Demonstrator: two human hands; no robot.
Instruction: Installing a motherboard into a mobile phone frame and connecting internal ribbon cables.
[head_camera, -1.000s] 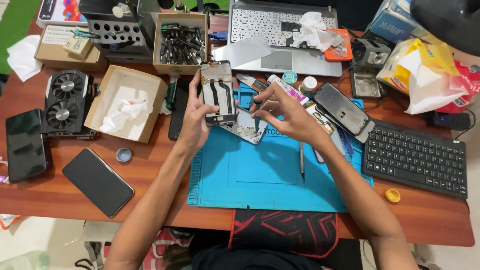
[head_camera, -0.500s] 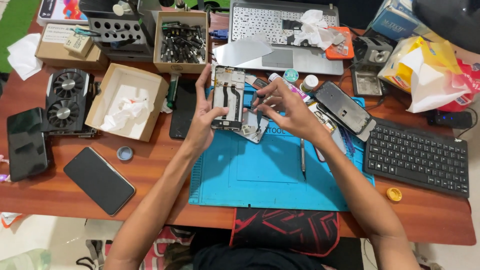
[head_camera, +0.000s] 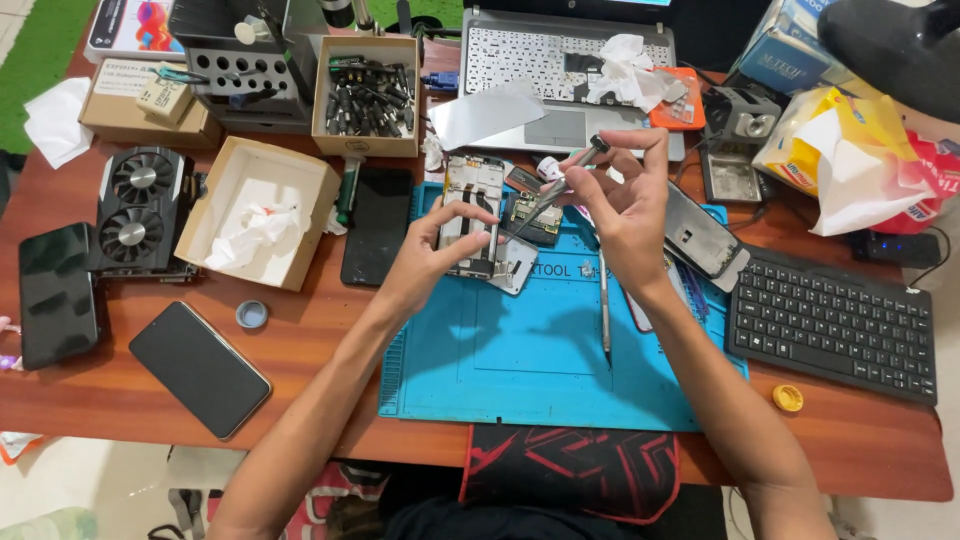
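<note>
Raised right hand (head_camera: 625, 200) pinches slim metal screwdriver (head_camera: 560, 185).

Opened phone (head_camera: 472, 214) upright over blue mat, screwdriver (head_camera: 560, 188) tilted

A bright blue rubber work mat (head_camera: 520, 350) lies on the reddish-brown wooden table (head_camera: 300, 340). The opened phone frame (head_camera: 470, 215) shows silver and black inside. The slim metal screwdriver (head_camera: 560, 185) is grey. A flat black keyboard (head_camera: 835, 320) has white letters. The crinkled plastic bag (head_camera: 840, 165) is yellow, white and red. A black cloth with red streaks (head_camera: 570, 470) hangs below the mat.
</note>
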